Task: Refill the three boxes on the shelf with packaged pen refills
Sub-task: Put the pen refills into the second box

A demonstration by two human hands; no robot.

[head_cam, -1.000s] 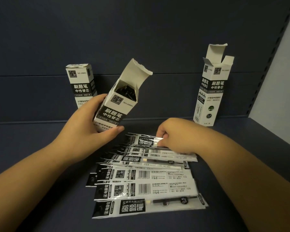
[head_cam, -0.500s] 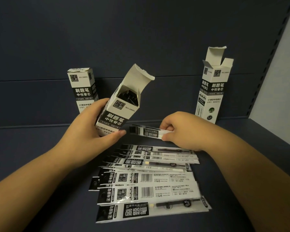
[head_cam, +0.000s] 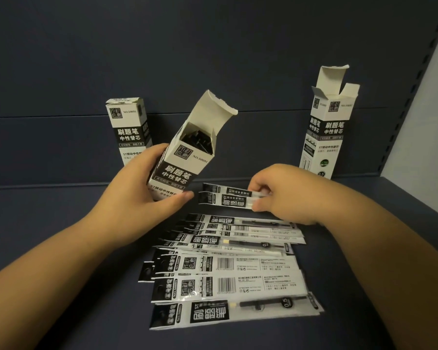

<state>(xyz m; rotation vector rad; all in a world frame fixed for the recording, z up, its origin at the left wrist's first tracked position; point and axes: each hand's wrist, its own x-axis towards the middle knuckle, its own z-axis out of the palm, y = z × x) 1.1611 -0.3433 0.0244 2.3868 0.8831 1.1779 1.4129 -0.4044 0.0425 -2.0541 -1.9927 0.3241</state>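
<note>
My left hand (head_cam: 137,195) grips the middle box (head_cam: 185,157), tilted toward me with its top flap open and dark refill ends showing inside. My right hand (head_cam: 286,193) pinches two packaged refills (head_cam: 225,198) by their right ends, lifted off the shelf and pointing left toward the box's base. A closed box (head_cam: 128,127) stands behind my left hand. An open box (head_cam: 325,127) stands upright at the right. Several packaged refills (head_cam: 228,269) lie fanned on the shelf in front of me.
The dark blue shelf floor (head_cam: 61,210) meets a back panel (head_cam: 213,59) right behind the boxes. A pale upright with slots (head_cam: 420,79) closes the right side.
My right hand has lifted refill packets off the pile and raised them toward the tilted box. The left hand keeps holding the box, tipped slightly more upright.
</note>
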